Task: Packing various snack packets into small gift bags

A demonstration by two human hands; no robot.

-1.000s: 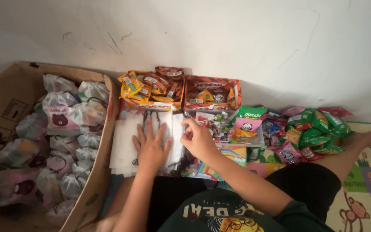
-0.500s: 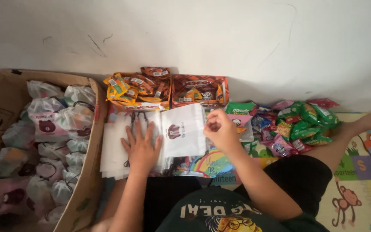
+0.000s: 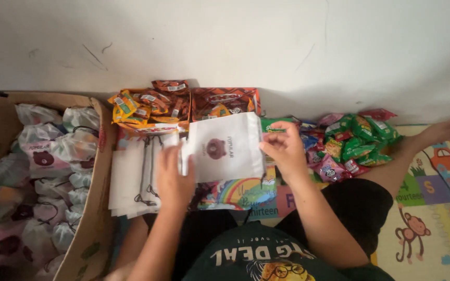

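- Holding one white drawstring pouch (image 3: 225,148) up off the floor, both hands on it: the left hand (image 3: 174,179) has its fingers curled over the pouch's left edge, and the right hand (image 3: 285,151) pinches the right edge near the top, fingers closed on the fabric.
- Step in hand, as far as I can judge: a single empty pouch is picked out and held flat, mouth not yet pulled open. Filling it would call for spreading the opening with both hands first, since the fabric looks thin and floppy.
- The pouch itself: flat, white, roughly square, with a small brown bear-face print in the middle and a dark cord hanging off its lower right corner. It sits in front of the chest, above the colourful play mat (image 3: 433,198), between the two hands.
- Just left of it lies the stack of empty white pouches (image 3: 131,179), dark cords trailing across them.
- Further left, the cardboard box (image 3: 92,229) holds filled pouches (image 3: 53,151), bunched shut.
- Against the wall: orange snack cartons (image 3: 183,106) with sachets spilling out.
- To the right, a pile of green and pink snack packets (image 3: 358,143) next to a bare foot (image 3: 444,132).
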